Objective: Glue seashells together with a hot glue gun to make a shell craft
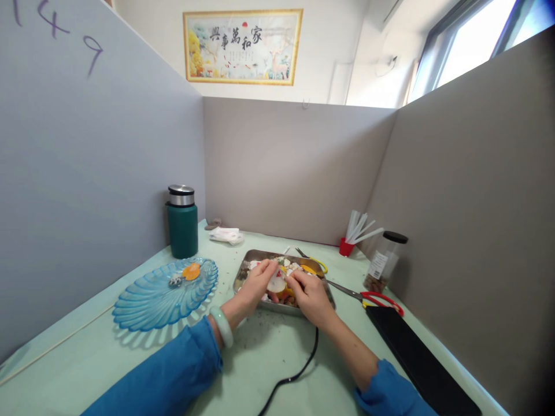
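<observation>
the tray (280, 309) is smooth metal; the plate (158, 300) looks glossy.

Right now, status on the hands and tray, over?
Left hand and right hand holding pale piece above metal tray. Black cord in front, clear of both hands.

There are two hands (259, 282) (311, 296), two sleeves (162, 372) (392, 393), one bangle (222, 327), one tray (281, 309), one dish (158, 300), one flask (182, 230), one jar (383, 264), one cup (346, 248), one black cord (287, 381), one poster (243, 47), three partitions (299, 167) (104, 185) (468, 190) and one pair of red-handled scissors (354, 294).

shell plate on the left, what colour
The plate is see-through blue, best in the head view.
</observation>
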Tool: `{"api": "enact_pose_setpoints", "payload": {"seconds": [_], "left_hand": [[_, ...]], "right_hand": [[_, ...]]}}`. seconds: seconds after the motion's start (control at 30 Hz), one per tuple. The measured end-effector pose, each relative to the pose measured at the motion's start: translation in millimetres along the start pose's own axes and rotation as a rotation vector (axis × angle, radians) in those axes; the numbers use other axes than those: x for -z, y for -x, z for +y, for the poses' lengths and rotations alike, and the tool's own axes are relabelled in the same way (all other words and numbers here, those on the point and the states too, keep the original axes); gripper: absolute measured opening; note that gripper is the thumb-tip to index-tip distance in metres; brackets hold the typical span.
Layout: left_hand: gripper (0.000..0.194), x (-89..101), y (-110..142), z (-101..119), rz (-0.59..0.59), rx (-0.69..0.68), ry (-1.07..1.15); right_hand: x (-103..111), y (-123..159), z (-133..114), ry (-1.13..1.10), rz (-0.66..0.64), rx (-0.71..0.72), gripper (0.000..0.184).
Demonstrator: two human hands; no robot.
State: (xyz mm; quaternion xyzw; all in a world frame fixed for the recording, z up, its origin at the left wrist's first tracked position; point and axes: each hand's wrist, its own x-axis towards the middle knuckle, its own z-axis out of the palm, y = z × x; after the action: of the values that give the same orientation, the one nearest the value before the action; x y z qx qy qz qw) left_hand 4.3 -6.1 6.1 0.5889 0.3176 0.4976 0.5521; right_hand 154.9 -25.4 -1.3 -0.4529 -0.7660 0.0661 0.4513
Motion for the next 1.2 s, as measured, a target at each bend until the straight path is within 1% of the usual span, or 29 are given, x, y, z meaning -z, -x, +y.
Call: {"api": "enact_pose_setpoints", "payload": {"seconds": [0.27, 1.2], "left_hand": [[0.042, -0.8, 0.5, 3.4, -0.002, 0.022, 0.056], [0.043, 1.3, 0.8, 3.4, -0.033, 0.007, 0.051]], "right_hand": [[-0.6, -0.4, 0.4, -0.025, -0.007, -0.016, 0.031], [0.3, 2.6, -1.5, -0.046, 0.01, 0.031, 0.032]]}}
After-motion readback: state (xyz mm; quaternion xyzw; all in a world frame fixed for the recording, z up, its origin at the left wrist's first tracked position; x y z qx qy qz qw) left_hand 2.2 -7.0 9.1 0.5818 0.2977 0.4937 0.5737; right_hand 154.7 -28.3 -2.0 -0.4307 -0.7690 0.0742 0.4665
